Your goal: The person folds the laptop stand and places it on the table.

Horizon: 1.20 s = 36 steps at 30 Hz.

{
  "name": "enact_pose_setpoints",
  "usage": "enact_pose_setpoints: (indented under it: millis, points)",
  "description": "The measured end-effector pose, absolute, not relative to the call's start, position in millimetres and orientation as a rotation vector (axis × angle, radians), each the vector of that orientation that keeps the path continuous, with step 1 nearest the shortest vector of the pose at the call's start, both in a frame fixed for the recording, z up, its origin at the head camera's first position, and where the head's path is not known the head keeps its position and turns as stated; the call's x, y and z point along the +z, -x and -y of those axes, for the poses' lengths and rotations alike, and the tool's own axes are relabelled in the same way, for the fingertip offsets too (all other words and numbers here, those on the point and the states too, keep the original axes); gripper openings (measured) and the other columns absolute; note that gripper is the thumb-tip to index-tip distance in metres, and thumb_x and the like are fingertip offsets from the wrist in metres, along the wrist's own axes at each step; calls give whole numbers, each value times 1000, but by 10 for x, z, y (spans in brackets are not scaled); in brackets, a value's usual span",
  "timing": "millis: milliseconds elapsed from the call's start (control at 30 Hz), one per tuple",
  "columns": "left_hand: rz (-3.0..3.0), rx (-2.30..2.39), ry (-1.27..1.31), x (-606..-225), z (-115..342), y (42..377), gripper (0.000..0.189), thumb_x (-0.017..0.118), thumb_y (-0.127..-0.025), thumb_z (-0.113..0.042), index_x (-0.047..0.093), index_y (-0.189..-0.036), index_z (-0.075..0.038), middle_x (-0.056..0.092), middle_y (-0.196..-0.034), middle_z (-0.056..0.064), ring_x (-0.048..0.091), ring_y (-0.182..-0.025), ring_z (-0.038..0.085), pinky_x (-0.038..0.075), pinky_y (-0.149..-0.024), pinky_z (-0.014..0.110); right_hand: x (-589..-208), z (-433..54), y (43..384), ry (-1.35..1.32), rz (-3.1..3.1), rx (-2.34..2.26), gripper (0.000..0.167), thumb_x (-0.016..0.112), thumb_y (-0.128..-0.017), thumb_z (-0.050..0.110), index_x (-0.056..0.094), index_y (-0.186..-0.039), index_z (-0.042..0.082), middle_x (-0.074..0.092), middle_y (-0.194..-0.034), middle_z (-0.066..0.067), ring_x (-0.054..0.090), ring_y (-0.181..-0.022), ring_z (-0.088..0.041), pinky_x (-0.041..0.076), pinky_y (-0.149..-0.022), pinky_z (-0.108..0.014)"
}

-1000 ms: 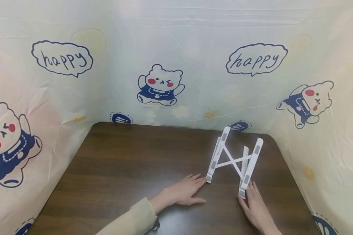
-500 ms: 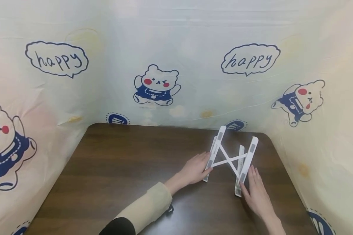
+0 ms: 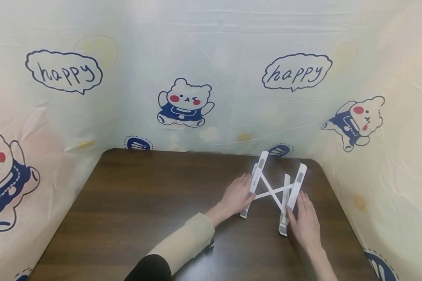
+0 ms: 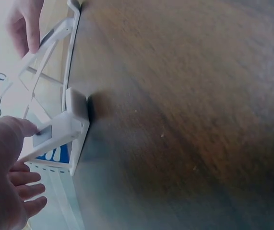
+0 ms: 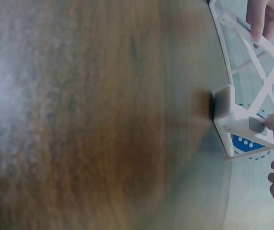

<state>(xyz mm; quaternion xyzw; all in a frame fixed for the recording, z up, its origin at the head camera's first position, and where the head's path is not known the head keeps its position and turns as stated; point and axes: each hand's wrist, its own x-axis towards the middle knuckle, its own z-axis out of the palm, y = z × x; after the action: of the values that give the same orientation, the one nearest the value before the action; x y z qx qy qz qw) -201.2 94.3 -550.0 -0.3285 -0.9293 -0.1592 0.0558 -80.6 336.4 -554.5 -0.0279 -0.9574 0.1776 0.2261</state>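
A white folding laptop stand [image 3: 297, 187] stands unfolded at the right of the table, its crossed struts spread between two slanted side arms with grey pads. My left hand [image 3: 235, 195] holds the left side arm, thumb toward the front and fingers along the outer side. On the right side arm, my right hand [image 3: 306, 226] has a similar hold. The left wrist view shows the left thumb on the arm beside a grey pad [image 4: 42, 136], the other fingers below. In the right wrist view, the right thumb touches another grey pad [image 5: 257, 125].
The brown wooden table [image 3: 154, 195] has rounded far corners. Behind it and at both sides hangs a pale cloth [image 3: 232, 47] printed with bears and "happy" bubbles. The stand is near the table's right edge.
My left hand has moved forward from the stand's near foot onto its left side arm. The right hand has slid up along the right arm. The head view has shifted slightly right.
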Motion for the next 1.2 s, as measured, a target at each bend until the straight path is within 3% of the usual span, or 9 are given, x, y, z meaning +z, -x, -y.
enact_pose_setpoints:
  millis: [1200]
  points:
    - [2814,-579,1005,-5404,-438,1809,71,74,-106,-34,50,-158,8,57,-162,27,55,-155,37,46,-130,46,-5660,-3152,859,-97,2590,509,74,89,-87,6,56,-151,-11,58,-155,-36,56,-142,-58,48,-114,-75]
